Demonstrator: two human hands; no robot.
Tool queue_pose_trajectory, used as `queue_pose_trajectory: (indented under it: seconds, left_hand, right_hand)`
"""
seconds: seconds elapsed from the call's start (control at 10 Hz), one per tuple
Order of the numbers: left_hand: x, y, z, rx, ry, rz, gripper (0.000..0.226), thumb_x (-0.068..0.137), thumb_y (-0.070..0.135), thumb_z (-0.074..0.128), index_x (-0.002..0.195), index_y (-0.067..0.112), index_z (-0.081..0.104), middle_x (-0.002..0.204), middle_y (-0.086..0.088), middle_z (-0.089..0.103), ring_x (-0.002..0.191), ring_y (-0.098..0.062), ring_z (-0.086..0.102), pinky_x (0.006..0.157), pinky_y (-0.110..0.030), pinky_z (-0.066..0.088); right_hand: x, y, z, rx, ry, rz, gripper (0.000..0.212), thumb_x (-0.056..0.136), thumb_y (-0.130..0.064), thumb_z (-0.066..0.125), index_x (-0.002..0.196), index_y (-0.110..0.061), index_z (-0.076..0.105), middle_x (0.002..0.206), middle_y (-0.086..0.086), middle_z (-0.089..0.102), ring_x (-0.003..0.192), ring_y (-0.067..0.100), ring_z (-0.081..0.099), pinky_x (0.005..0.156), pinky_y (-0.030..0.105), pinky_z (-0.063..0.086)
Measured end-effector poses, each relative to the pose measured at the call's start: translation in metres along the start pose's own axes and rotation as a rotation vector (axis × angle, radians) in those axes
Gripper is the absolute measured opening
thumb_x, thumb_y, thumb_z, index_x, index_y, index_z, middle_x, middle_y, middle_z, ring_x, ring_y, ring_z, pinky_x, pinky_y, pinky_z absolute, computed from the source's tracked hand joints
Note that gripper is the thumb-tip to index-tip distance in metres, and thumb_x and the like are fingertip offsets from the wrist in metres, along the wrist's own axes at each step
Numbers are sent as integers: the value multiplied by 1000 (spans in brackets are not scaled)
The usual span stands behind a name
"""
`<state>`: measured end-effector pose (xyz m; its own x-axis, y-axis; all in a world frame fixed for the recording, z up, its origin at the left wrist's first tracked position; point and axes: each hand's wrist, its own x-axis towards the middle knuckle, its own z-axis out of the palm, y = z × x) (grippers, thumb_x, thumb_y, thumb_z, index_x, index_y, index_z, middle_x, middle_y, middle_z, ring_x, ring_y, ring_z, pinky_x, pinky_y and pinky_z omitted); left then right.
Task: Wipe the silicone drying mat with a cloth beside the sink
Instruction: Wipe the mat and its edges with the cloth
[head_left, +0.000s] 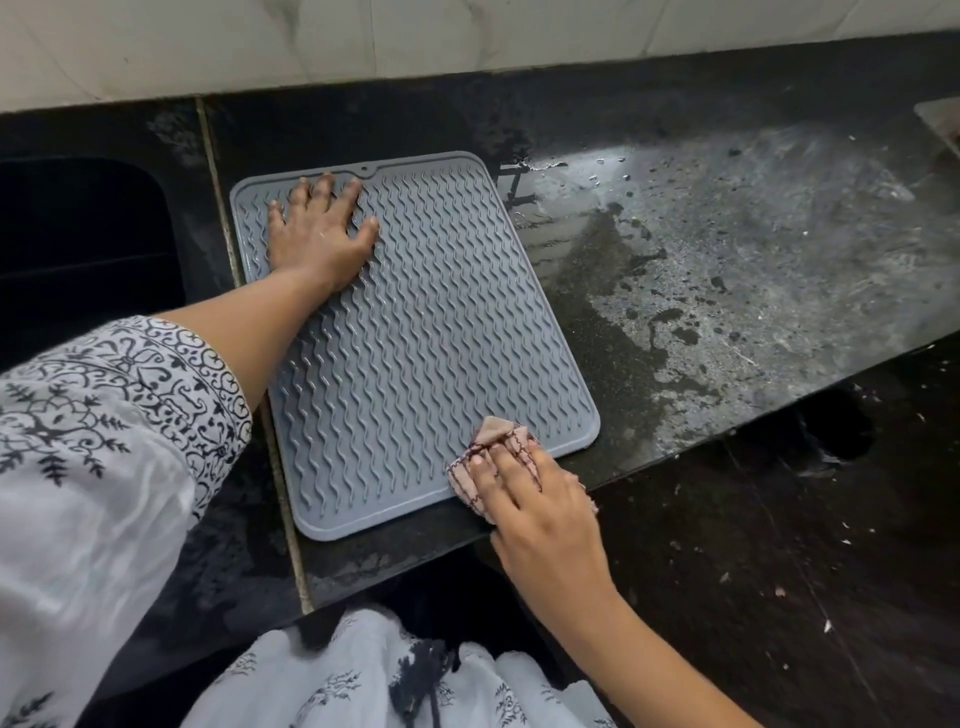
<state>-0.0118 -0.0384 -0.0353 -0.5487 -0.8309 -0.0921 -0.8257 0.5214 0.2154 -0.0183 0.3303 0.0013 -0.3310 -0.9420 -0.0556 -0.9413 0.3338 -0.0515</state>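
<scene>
Two bare hands work on a grey silicone drying mat (415, 332) in the single head view. The mat lies flat on a dark stone counter (727, 270), its long side running away from the camera, its left edge just beside the dark sink (83, 234). Wavy raised ribs cover the mat; a small hole sits at the middle of its far rim.

Left hand (319, 234): palm down on the far left corner of the mat, fingers spread apart and flat, holding nothing. The forearm crosses the mat's left edge and hides part of it. A white sleeve with black print (119, 410) covers the upper arm.

Right hand (540, 504): at the near right corner of the mat, fingers close together and pressed down on a pinkish cloth (498, 441) with a dark line pattern. The hand covers most of the cloth; only a folded tip beyond the fingertips and a strip on the left show. Thumb not visible. Whether the cloth is gripped or only pressed flat: cannot tell.

Counter right of the mat shows wet streaks and droplets. The sink interior is too dark to make out. A pale object (943, 122) at the far right edge is cut off by the frame; unidentifiable. Light tiled wall (467, 36) behind the counter.
</scene>
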Motion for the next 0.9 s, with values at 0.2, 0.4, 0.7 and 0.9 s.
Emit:
queue_pose_trajectory:
  seconds: [0.2, 0.4, 0.7, 0.9]
  left_hand:
    - [0, 1, 1, 2, 8, -8, 64, 92, 61, 23, 150, 36, 13, 160, 1, 8, 147, -24, 2, 115, -50, 1]
    - [1, -1, 3, 10, 13, -8, 64, 93, 61, 23, 150, 36, 12, 160, 1, 8, 147, -24, 3, 115, -50, 1]
    - [1, -1, 3, 1, 8, -8, 63, 93, 61, 23, 150, 36, 11, 160, 1, 7, 147, -23, 2, 115, -49, 0]
    - [0, -1, 3, 0, 17, -9, 63, 93, 61, 24, 150, 36, 12, 160, 1, 8, 147, -24, 3, 115, -50, 1]
  right_hand:
    - [-5, 56, -9, -109, -79, 191, 46, 74, -17, 69, 120, -13, 63, 117, 7, 66, 106, 33, 58, 78, 44, 53]
    - [27, 48, -36, 57, 59, 313, 44, 79, -20, 65, 122, -18, 61, 119, 2, 64, 97, 27, 57, 72, 39, 53]
    - [19, 4, -10, -106, -12, 57, 49, 74, -16, 61, 123, -16, 61, 118, 7, 66, 106, 36, 60, 70, 42, 52]
    - [-3, 49, -16, -108, -80, 123, 52, 71, -16, 69, 122, -16, 61, 117, 4, 66, 104, 30, 59, 72, 43, 54]
